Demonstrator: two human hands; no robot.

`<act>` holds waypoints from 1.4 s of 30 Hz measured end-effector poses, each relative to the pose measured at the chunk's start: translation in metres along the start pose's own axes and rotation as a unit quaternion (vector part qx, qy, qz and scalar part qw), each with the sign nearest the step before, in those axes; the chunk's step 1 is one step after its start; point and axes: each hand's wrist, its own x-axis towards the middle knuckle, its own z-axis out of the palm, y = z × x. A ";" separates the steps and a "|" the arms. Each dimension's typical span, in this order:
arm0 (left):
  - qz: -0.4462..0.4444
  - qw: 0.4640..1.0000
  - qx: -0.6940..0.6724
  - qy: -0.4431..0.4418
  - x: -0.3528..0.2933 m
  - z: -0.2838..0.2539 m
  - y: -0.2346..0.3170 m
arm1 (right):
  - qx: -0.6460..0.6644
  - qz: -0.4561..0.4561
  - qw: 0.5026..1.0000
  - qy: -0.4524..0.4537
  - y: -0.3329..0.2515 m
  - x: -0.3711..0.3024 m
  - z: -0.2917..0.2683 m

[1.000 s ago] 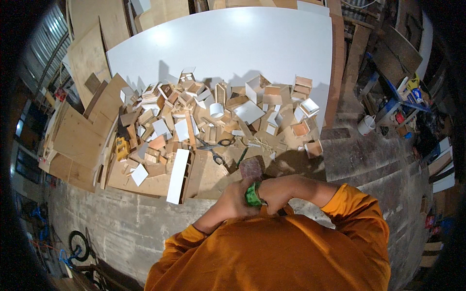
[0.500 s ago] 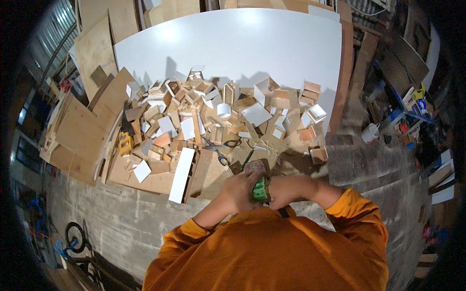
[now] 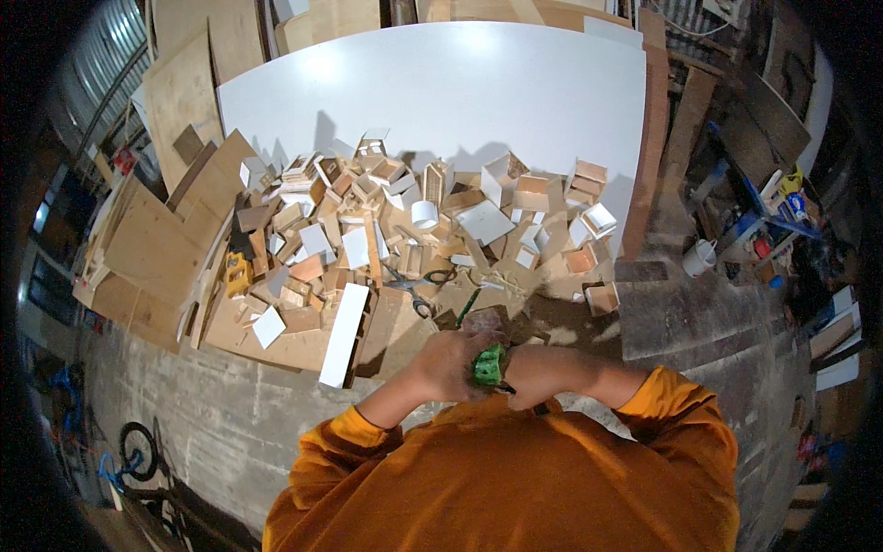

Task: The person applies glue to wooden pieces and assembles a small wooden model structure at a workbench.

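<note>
head view: a large white panel (image 3: 515,92) stands well beyond the hands. between it and the hands spreads a pile of wooden offcuts (image 3: 405,221), some white-faced. a long white-faced strip (image 3: 343,336) lies to the left of the hands. the left hand (image 3: 443,365) grasps a green piece (image 3: 488,365); the right hand (image 3: 543,373) is curled against that piece's right side, and whether it grips anything cannot be told. scissors (image 3: 409,285) lie beyond the left hand. a blurred brownish block (image 3: 482,321) sits at the left hand's fingertips. the green piece is between the two hands. a thin green stick (image 3: 468,305) lies just past the block.
</note>
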 end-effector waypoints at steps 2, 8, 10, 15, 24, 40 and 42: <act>0.003 1.000 -0.001 0.001 0.001 0.002 -0.001 | 0.024 0.019 0.998 -0.050 0.001 0.000 -0.009; -0.005 0.997 -0.074 0.006 0.004 0.011 -0.011 | 0.082 0.073 0.990 -0.092 0.001 0.002 -0.023; -0.005 0.987 -0.155 0.048 0.007 0.013 -0.007 | 0.075 0.039 0.996 -0.032 0.008 0.004 -0.017; 0.046 0.970 -0.183 0.154 0.002 0.009 -0.019 | -0.013 -0.013 0.996 0.089 -0.018 -0.014 -0.046; 0.075 0.921 -0.247 0.294 -0.018 0.014 -0.027 | 0.103 -0.043 0.979 0.171 -0.057 -0.059 -0.085; 0.167 0.941 -0.031 0.294 -0.016 0.000 -0.010 | -0.059 -0.026 0.986 0.155 -0.059 -0.021 -0.039; 0.173 0.945 0.005 0.279 -0.015 -0.001 -0.008 | -0.062 -0.019 0.989 0.130 -0.056 -0.016 -0.033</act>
